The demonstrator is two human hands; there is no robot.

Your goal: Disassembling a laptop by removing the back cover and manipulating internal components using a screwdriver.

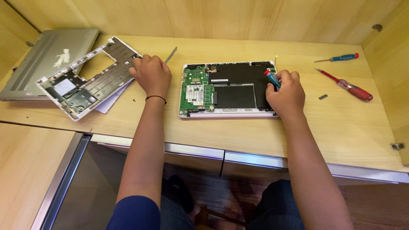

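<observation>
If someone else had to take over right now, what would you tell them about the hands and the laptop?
Left hand: fist resting on the desk beside the removed white cover; a metal pry tool lies just past it.
Right hand: holding a teal-handled screwdriver at the right side of the open laptop.
Done: cover off, green board exposed.
Left: whatever is under the screwdriver tip, hidden by the hand.
Spare screwdrivers, blue and red, lie to the right; a grey laptop sits far left.

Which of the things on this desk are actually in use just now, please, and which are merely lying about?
In use: opened laptop base; small screwdriver in right hand; removed keyboard frame under left hand.

Lying about: closed grey laptop; blue-handled screwdriver; red-handled screwdriver; metal strip.
</observation>
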